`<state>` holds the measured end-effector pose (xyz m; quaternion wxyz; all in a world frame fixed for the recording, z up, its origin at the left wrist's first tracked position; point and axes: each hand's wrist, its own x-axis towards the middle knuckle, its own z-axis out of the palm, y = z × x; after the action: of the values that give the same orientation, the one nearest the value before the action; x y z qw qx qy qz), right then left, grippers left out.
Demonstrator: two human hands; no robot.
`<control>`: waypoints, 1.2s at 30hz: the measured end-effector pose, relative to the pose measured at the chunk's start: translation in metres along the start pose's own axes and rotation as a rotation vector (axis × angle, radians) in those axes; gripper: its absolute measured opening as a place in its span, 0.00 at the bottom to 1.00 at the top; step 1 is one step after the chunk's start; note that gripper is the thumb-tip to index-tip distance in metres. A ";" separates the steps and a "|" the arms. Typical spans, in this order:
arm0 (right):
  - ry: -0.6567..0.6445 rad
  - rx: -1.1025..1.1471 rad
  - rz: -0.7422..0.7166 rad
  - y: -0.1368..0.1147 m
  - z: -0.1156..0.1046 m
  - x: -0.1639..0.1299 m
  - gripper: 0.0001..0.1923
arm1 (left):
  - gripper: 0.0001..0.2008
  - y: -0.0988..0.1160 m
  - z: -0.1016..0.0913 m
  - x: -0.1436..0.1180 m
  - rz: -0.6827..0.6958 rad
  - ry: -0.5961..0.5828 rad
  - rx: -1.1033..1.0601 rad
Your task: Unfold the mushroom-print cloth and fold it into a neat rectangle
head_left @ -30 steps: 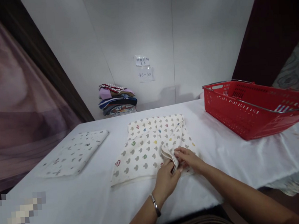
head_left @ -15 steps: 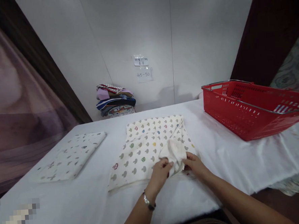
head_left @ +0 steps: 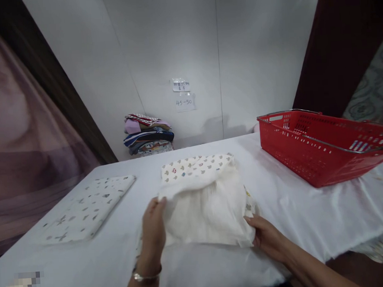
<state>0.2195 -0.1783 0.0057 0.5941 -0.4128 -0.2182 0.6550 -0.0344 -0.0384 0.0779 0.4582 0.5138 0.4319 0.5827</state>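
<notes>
Near the middle of the table (head_left: pixel 312 209), toward its near edge, the patterned cloth (head_left: pixel 201 195) lay with its plain white underside turned up over the printed part. The left hand (head_left: pixel 153 232) gripped the turned-over layer at its left corner, and the right hand (head_left: pixel 268 238) pinched its near right corner. A folded spotted cloth (head_left: pixel 88 208) lay toward the left edge, a red basket (head_left: pixel 321 146) stood at the right, and a stack of folded clothes (head_left: pixel 148 135) sat beyond the far edge.

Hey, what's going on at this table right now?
A person is working a patterned cloth on a white table. The left hand and right hand each grip an edge, its plain underside facing up. A folded cloth lies left, a red basket right, stacked clothes behind.
</notes>
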 end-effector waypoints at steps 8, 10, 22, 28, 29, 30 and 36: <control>-0.267 -0.402 -0.057 -0.010 0.043 0.006 0.14 | 0.07 -0.019 0.048 -0.072 0.227 -0.668 0.394; -0.334 -0.442 -0.064 -0.013 0.050 0.007 0.11 | 0.12 -0.023 0.052 -0.082 0.248 -0.761 0.442; -0.143 -1.013 -0.306 -0.056 0.036 0.026 0.24 | 0.22 -0.034 0.043 -0.072 0.184 -0.721 0.519; -0.118 -0.767 0.106 -0.007 0.027 0.031 0.47 | 0.15 -0.049 0.061 -0.077 -0.173 -0.622 0.102; -0.136 -0.690 0.116 0.002 0.028 0.030 0.47 | 0.14 -0.051 0.064 -0.078 -0.213 -0.627 0.047; -0.150 -0.613 0.096 0.009 0.030 0.029 0.47 | 0.14 -0.052 0.066 -0.078 -0.245 -0.629 0.008; -0.080 -0.363 -0.046 0.006 0.040 0.032 0.24 | 0.29 -0.034 0.059 -0.060 -0.485 -0.772 -0.094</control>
<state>0.1856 -0.1407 0.0145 0.5154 -0.4817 -0.3658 0.6070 0.0306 -0.0878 0.0385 0.7315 0.5560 0.3105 0.2436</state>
